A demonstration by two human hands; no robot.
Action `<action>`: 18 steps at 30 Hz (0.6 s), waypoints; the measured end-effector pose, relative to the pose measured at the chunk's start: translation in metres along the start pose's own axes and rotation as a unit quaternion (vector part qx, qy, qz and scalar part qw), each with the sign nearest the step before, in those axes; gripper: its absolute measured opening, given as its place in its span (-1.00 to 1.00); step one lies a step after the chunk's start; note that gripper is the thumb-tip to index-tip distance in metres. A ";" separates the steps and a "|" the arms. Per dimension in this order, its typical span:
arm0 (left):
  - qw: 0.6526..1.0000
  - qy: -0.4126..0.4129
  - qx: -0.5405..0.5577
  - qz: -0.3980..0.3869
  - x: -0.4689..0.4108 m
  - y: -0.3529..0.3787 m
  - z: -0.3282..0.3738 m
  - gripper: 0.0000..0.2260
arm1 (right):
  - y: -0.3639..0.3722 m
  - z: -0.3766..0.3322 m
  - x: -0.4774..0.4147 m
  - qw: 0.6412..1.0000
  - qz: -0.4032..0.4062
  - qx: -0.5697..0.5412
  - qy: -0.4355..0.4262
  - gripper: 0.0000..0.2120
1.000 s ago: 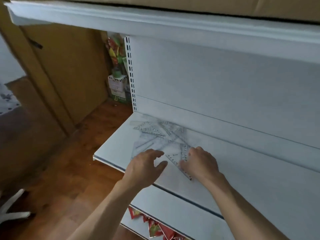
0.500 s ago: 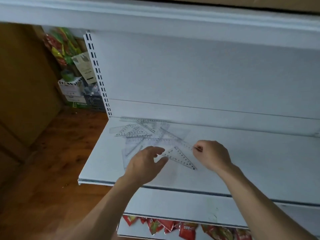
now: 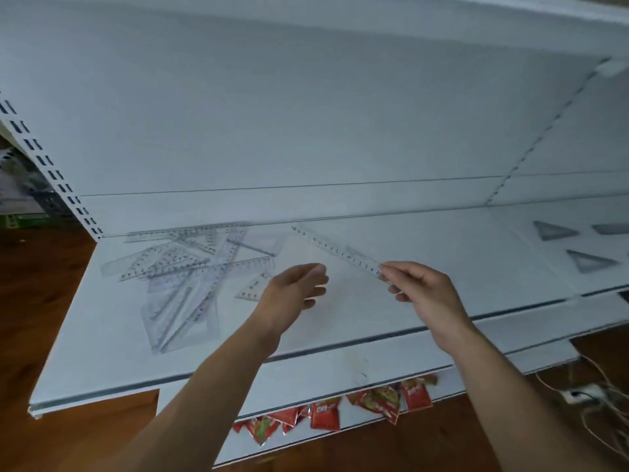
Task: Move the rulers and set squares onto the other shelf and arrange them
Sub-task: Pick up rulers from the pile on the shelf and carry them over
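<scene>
A loose heap of clear plastic rulers and set squares [image 3: 183, 267] lies on the left part of the white shelf [image 3: 102, 352]. My right hand [image 3: 425, 294] pinches one end of a clear ruler [image 3: 335, 250], lifted above the shelf and pointing up-left. My left hand [image 3: 292, 294] hovers over the shelf with relaxed fingers, holding nothing. Just left of it a small set square [image 3: 253, 288] lies apart from the heap. On the neighbouring shelf [image 3: 551, 267] to the right, set squares [image 3: 553, 230] lie spaced apart, another set square [image 3: 590, 261] nearer the front.
The white back panel [image 3: 306, 114] rises behind the shelf, with a slotted upright [image 3: 51, 172] at its left. Red snack packets [image 3: 326, 413] hang on a lower shelf. Wooden floor [image 3: 41, 301] lies left; white cables [image 3: 592, 396] trail at the lower right.
My right hand has lifted one ruler off the heap and carried it to the right. The view has swung right, bringing the neighbouring shelf with its set squares into sight.
</scene>
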State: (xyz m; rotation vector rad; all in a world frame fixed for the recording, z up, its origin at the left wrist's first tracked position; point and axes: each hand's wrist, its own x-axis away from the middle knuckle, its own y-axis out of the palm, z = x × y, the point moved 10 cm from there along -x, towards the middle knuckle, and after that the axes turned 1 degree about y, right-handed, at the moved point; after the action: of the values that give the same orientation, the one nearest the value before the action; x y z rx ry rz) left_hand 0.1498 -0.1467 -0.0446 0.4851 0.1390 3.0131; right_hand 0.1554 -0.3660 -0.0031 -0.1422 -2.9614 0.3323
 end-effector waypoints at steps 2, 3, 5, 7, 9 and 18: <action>0.999 -0.010 0.041 -0.026 -0.003 0.026 0.003 -0.64 | -0.021 0.001 0.006 1.000 0.008 -0.015 -0.026 -0.88; 0.997 -0.018 0.066 -0.036 -0.004 0.039 0.004 -0.62 | -0.032 0.002 0.009 0.999 0.009 -0.015 -0.042 -0.87; 0.992 -0.032 0.111 -0.045 -0.007 0.066 0.006 -0.58 | -0.055 0.004 0.016 0.997 0.005 -0.005 -0.073 -0.84; 0.991 -0.031 0.122 -0.040 -0.008 0.094 0.006 -0.59 | -0.082 0.009 0.022 0.996 0.003 -0.004 -0.091 -0.83; 0.991 -0.029 0.126 -0.039 -0.008 0.129 0.004 -0.66 | -0.117 0.017 0.026 0.995 0.015 -0.002 -0.095 -0.81; 0.981 -0.031 0.149 -0.123 0.000 0.334 -0.008 -0.73 | -0.322 0.087 0.063 0.978 0.160 -0.132 -0.009 -0.72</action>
State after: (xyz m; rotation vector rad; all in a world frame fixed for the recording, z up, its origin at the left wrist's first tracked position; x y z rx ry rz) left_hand 0.1240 -0.4789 -0.0175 0.5388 0.6063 2.7414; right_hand 0.0545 -0.6897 -0.0042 -0.6538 -2.9822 -0.0287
